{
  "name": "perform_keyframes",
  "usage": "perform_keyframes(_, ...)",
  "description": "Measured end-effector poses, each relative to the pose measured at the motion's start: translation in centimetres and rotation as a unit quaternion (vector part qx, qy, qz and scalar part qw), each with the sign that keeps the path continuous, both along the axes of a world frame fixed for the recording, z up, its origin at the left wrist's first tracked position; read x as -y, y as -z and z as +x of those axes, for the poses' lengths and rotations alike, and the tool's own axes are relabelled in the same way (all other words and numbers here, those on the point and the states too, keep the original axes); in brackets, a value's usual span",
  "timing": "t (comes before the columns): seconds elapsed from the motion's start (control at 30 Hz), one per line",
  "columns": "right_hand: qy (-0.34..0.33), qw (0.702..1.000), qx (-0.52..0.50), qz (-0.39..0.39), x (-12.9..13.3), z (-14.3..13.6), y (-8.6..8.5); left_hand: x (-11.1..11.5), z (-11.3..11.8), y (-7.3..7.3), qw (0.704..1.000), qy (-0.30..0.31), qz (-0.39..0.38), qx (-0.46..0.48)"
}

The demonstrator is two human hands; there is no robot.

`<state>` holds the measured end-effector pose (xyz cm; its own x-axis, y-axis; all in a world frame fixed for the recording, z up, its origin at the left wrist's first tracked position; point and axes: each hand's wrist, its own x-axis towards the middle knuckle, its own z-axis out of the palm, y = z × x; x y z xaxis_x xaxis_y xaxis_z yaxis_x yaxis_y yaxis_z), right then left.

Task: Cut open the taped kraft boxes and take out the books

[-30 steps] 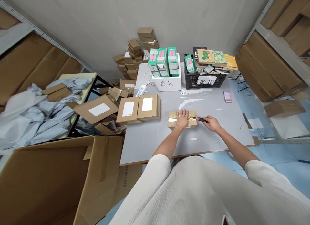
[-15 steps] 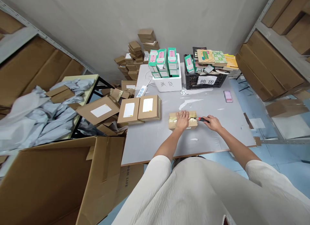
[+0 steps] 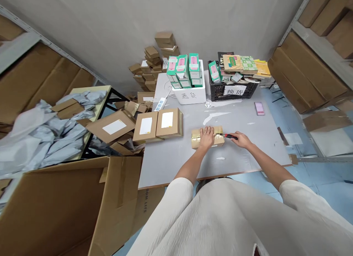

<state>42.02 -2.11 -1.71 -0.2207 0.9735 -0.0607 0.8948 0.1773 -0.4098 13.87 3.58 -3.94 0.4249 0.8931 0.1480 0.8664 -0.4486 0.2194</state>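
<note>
A small brown cardboard box (image 3: 196, 138) with shiny tape along its top lies on the grey table (image 3: 165, 164). My left hand (image 3: 207, 137) rests flat on top of this box, its fingers stretched towards the far side. In my right hand (image 3: 241, 139) is a red and black knife (image 3: 230, 136), its tip at the tape near the box's right end. Two larger cartons with white labels, one (image 3: 145, 126) beside the other (image 3: 169, 123), sit on the table's left part.
At the table's back stand a white bin (image 3: 190, 96) of green-pink boxes and a black crate (image 3: 220, 92) of books. A large open carton (image 3: 118, 197) is at the lower left. Grey bags (image 3: 63, 134) cover a side table.
The knife and my right hand have shifted very slightly left. My left hand stays on the small box. The whole view has moved a little.
</note>
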Motion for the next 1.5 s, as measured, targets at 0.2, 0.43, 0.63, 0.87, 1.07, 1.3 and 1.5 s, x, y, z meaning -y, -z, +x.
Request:
perform_keyframes(0.2, -0.021, 0.997, 0.054, 0.04, -0.4, 2.0, -0.1, -0.2, -0.1, 0.3, 1.0, 0.003, 0.005, -0.003)
perform_keyframes(0.43, -0.043, 0.997, 0.036, 0.06, -0.6, 2.0, 0.9, -0.1, 0.1, 0.5, 1.0, -0.004, 0.01, 0.01)
perform_keyframes(0.63, -0.035, 0.997, 0.019, 0.063, -2.3, 2.2, 1.0, 0.1, -0.1, 0.4, 1.0, -0.004, 0.008, 0.006)
perform_keyframes(0.87, 0.073, 0.995, -0.019, 0.063, -3.0, 5.6, 1.3, 0.2, 0.0, 0.5, 1.0, -0.017, 0.003, 0.009)
perform_keyframes(1.07, 0.144, 0.988, -0.045, 0.014, -2.7, 4.4, 3.9, 0.7, -0.1, 0.8, 1.0, -0.019, 0.0, 0.013)
perform_keyframes(1.3, 0.279, 0.959, -0.025, -0.028, -2.6, 5.7, 8.0, 0.8, -0.1, 1.1, 0.999, -0.03, -0.012, 0.014)
perform_keyframes(1.5, 0.358, 0.932, -0.003, -0.052, -2.4, 6.4, 11.7, 0.8, 0.1, 1.0, 0.999, -0.035, -0.023, 0.016)
